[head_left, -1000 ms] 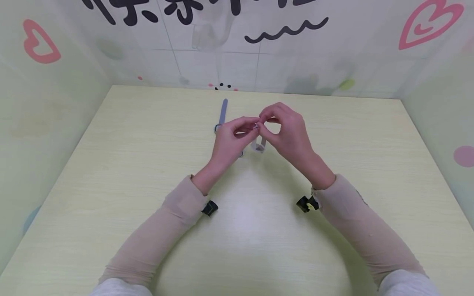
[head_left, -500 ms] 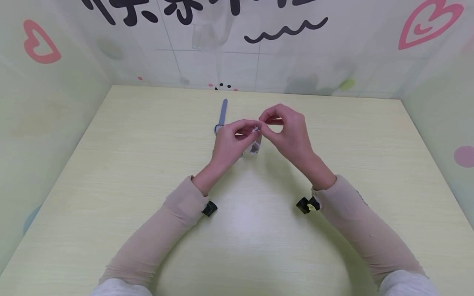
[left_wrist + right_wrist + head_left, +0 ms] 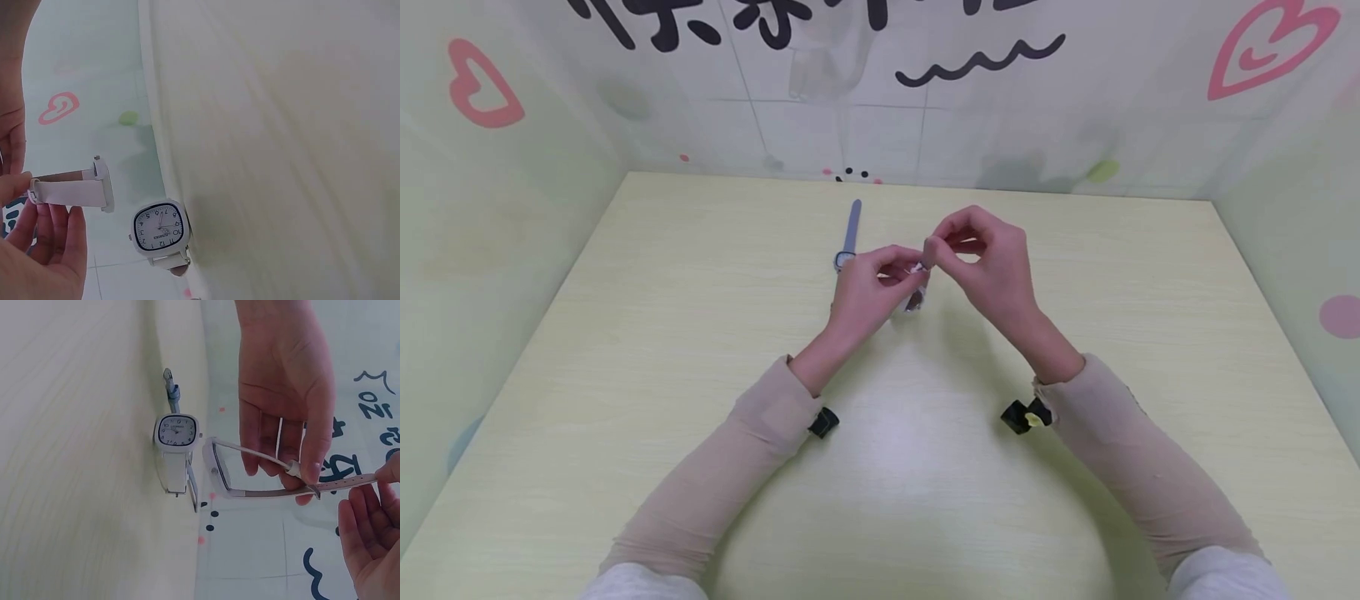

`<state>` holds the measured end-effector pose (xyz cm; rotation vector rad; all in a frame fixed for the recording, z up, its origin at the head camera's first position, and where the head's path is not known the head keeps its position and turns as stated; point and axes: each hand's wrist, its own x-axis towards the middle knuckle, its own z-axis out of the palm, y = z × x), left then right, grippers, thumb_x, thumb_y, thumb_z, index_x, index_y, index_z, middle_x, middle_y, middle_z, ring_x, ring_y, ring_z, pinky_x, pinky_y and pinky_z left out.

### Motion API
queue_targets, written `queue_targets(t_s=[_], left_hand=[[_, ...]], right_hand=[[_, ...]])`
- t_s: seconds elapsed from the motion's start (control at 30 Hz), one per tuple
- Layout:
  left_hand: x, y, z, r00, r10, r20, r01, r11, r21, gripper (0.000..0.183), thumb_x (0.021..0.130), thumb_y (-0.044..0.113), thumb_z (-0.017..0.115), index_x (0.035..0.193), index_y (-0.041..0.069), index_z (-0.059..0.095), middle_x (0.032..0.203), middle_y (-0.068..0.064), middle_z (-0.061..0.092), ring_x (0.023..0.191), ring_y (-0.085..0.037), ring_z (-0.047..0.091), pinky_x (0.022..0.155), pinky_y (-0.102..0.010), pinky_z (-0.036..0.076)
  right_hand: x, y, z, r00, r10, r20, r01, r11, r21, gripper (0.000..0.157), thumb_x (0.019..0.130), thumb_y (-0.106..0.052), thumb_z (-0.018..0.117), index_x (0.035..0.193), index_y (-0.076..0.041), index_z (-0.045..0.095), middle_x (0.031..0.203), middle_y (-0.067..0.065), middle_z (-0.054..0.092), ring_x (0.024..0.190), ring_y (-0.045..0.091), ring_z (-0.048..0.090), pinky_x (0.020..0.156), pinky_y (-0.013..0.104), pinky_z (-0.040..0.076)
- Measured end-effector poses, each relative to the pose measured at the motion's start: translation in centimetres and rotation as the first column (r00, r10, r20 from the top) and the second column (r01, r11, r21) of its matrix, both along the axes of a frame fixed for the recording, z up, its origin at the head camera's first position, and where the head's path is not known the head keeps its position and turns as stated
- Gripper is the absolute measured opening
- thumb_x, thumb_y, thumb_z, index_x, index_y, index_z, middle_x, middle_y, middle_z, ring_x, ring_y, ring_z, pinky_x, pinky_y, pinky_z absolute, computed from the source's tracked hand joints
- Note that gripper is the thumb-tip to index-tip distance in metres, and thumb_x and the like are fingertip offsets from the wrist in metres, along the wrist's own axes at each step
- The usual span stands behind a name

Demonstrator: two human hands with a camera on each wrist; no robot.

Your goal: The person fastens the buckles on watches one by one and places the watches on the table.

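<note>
A white wristwatch [image 3: 219, 469] hangs above the table, its strap bent into a loop and its case lowest in the head view. My left hand [image 3: 872, 287] pinches it at the buckle [image 3: 294, 469]. Between thumb and fingers, my right hand [image 3: 992, 254] pinches the strap's free end [image 3: 350, 482], which passes through the buckle. In the left wrist view, a second white watch [image 3: 160, 228] with a squarish dial lies on the table; my left hand hides it from the head camera. A watch with a blue-grey strap [image 3: 852, 225] lies just beyond my left hand.
The pale wood-grain table [image 3: 895, 467] runs back to a printed wall [image 3: 850, 133] with hearts and dark lettering. Side walls [image 3: 460, 250] close it in at left and right. Small black cameras [image 3: 825, 422] are strapped at both wrists.
My right hand has shifted slightly up and to the right, drawing the strap end. The hanging watch case has swung a little left, and its loop looks narrower.
</note>
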<state>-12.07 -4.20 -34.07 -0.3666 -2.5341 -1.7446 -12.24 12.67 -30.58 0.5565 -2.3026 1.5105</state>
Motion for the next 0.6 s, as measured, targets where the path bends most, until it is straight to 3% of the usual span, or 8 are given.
queue_targets(t_s=[0.17, 0.33, 0.6], left_hand=[[-0.05, -0.08, 0.11, 1.000, -0.012, 0.018, 0.012, 1.000, -0.010, 0.022, 0.092, 0.017, 0.072, 0.112, 0.007, 0.074, 0.094, -0.010, 0.072, 0.088, -0.018, 0.066, 0.084, -0.026, 0.060], [-0.10, -0.08, 0.36, 1.000, -0.018, 0.022, 0.018, 1.000, -0.021, 0.023, 0.092, 0.017, 0.072, 0.113, 0.006, 0.073, 0.095, -0.011, 0.072, 0.088, -0.018, 0.067, 0.084, -0.025, 0.060], [-0.08, -0.08, 0.51, 0.999, -0.025, 0.037, 0.025, 1.000, -0.003, 0.024, 0.093, 0.017, 0.071, 0.114, 0.006, 0.072, 0.097, -0.010, 0.072, 0.090, -0.018, 0.067, 0.085, -0.024, 0.060]], right_hand=[[-0.14, 0.03, 0.01, 1.000, -0.004, 0.014, 0.005, 0.998, -0.057, 0.011, 0.091, -0.002, 0.066, 0.100, 0.004, 0.064, 0.091, 0.012, 0.069, 0.079, 0.004, 0.064, 0.073, 0.016, 0.057], [-0.17, 0.12, -0.08, 1.000, -0.001, -0.011, 0.001, 1.000, 0.023, 0.019, 0.091, -0.004, 0.065, 0.110, 0.002, 0.064, 0.092, 0.013, 0.071, 0.080, 0.010, 0.066, 0.072, 0.016, 0.057], [-0.34, 0.51, -0.49, 1.000, -0.008, 0.024, 0.005, 0.992, 0.125, 0.009, 0.093, -0.007, 0.066, 0.096, 0.000, 0.071, 0.091, 0.012, 0.075, 0.079, 0.019, 0.071, 0.068, 0.014, 0.057]])
